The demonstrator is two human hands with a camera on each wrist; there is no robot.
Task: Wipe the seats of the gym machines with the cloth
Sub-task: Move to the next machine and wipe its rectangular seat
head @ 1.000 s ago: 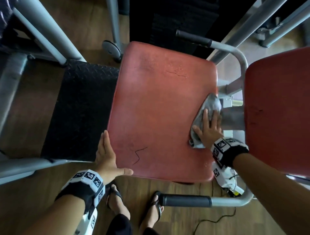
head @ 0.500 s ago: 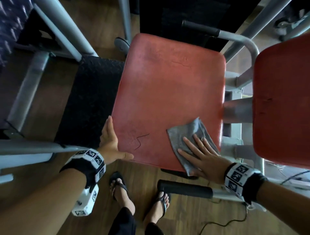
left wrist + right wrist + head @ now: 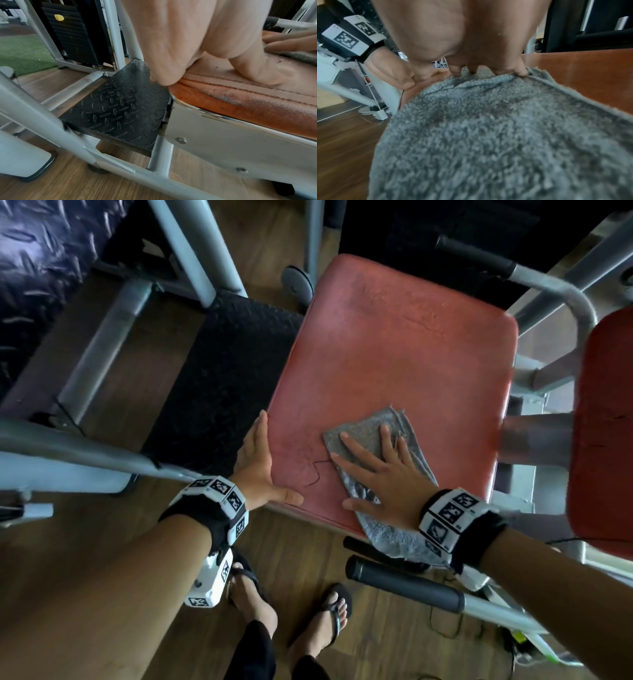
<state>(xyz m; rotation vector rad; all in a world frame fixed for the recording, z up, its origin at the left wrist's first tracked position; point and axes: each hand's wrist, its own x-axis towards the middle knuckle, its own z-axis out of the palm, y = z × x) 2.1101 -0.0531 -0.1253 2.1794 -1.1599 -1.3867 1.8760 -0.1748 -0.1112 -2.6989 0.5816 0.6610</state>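
2 hands are seen: the left hand [image 3: 255, 465] and the right hand [image 3: 383, 477]. 1 cloth [image 3: 371, 436] is seen. 2 red pads are counted: the seat [image 3: 394, 354] and a second pad [image 3: 606, 422]. 2 black grips [image 3: 404, 583] are seen on the grey bars. 1 black step [image 3: 219, 371] is seen. 2 feet [image 3: 251, 601] in sandals are counted on the floor.

A gym — a worn red padded seat [image 3: 394, 378] sits in a grey tubular steel frame [image 3: 51, 121] with a black foam-gripped handle [image 3: 404, 585]. Beside it lie a black diamond-plate footplate [image 3: 116, 108] and a weight stack [image 3: 73, 35] with a yellow selector pin [image 3: 59, 17] — wood-plank floor [image 3: 376, 642], green turf [image 3: 22, 52] beyond.
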